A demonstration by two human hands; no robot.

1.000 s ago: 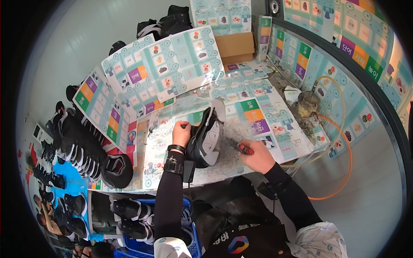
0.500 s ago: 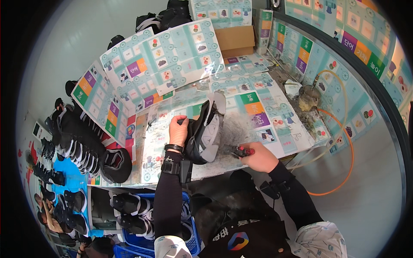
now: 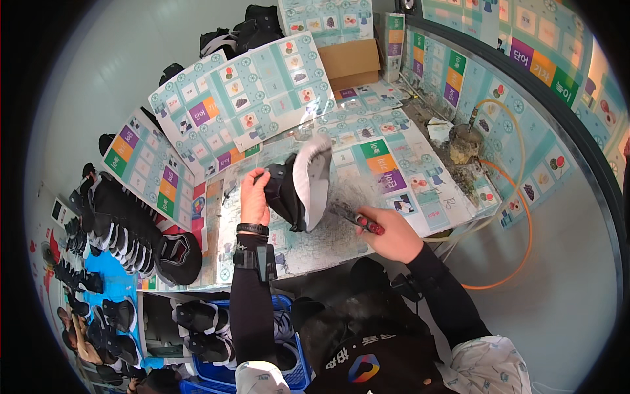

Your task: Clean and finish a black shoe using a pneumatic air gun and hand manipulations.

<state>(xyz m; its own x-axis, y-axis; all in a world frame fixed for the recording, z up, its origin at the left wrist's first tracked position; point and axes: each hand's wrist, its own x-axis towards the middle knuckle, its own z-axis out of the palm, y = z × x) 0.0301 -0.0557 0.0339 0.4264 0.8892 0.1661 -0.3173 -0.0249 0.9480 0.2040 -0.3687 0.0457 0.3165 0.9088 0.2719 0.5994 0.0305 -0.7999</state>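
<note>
Blue crate (image 3: 298, 374) holds black shoes (image 3: 197, 328); left hand (image 3: 254, 197) grips shoe (image 3: 298, 190).

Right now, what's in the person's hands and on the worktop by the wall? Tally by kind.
Black shoe with white sole, in left hand: 1
Red-handled tool, in right hand: 1
Cardboard box: 1
Orange hose: 1
Total: 4
</note>
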